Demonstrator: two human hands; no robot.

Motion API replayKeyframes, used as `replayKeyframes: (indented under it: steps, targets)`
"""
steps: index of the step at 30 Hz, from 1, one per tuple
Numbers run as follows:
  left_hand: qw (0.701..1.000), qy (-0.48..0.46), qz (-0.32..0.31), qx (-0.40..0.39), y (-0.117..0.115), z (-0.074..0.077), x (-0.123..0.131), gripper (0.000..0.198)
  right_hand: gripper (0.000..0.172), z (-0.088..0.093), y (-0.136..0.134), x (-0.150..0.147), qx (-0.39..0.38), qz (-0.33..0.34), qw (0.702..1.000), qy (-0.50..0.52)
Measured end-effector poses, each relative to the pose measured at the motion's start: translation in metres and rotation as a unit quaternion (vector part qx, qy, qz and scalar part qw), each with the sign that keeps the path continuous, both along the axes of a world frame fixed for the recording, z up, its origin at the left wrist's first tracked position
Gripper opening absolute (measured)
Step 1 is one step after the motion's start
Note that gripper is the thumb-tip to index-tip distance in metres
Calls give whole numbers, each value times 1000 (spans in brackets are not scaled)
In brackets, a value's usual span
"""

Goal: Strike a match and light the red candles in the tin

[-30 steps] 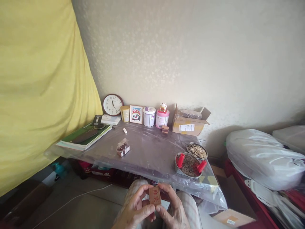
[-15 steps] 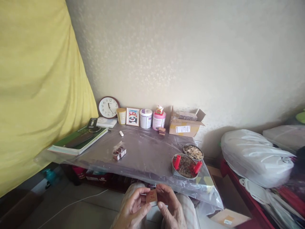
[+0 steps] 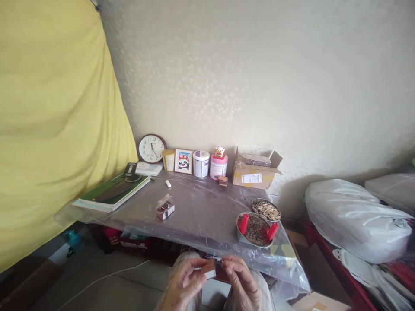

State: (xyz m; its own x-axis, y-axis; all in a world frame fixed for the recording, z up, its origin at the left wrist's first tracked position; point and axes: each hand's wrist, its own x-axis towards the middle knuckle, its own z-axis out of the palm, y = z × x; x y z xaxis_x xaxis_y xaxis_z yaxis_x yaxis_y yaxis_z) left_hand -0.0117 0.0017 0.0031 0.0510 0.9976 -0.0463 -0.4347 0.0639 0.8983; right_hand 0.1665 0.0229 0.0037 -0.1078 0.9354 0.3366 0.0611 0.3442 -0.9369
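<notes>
My left hand [image 3: 184, 280] is closed on a small matchbox [image 3: 208, 268], thumb below and fingers above, over my lap. The box has a brown top and a pale side turned towards the right. Just right of it, my right hand [image 3: 241, 280] is closed in a pinch. A thin matchstick [image 3: 219, 259] seems to poke out leftward from its fingertips, close to the box but apart from it. Beyond the hands, a round tin [image 3: 254, 235] on the table holds dark grit and two red candles. Behind it lies a dish of loose matchsticks [image 3: 266, 210].
Wrapped matchboxes [image 3: 165, 208] lie on the plastic-covered table [image 3: 197, 194]. Along the wall stand a clock [image 3: 152, 148], a framed panda picture [image 3: 183, 161], canisters [image 3: 201, 164] and an open carton [image 3: 256, 175]. Books [image 3: 112, 194] lie left; white bags [image 3: 353, 218] sit right.
My right hand has come off the matchbox and moved slightly right, its fingers now pinched together. The matchbox has turned in my left hand. The view has shifted a little.
</notes>
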Motion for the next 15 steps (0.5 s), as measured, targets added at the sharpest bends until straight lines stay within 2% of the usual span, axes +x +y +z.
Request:
replayKeyframes:
  steps: [4, 8, 10, 13, 15]
  targets:
    - [1000, -15, -10, 9, -1, 1, 2, 31, 19, -2, 1, -5, 107, -3, 994, 3]
    - [999, -45, -15, 1, -2, 5, 3, 29, 23, -6, 2, -9, 222, 13, 972, -80]
    - [999, -46, -16, 1, -2, 5, 3, 29, 23, -11, 2, -13, 237, -23, 968, -75]
    - [998, -55, -20, 8, 0, 2, 3, 29, 16, -21, 2, -23, 221, -92, 971, -12]
    - [998, -66, -15, 8, 2, -1, 3, 29, 12, -26, 2, -29, 211, -101, 972, 7]
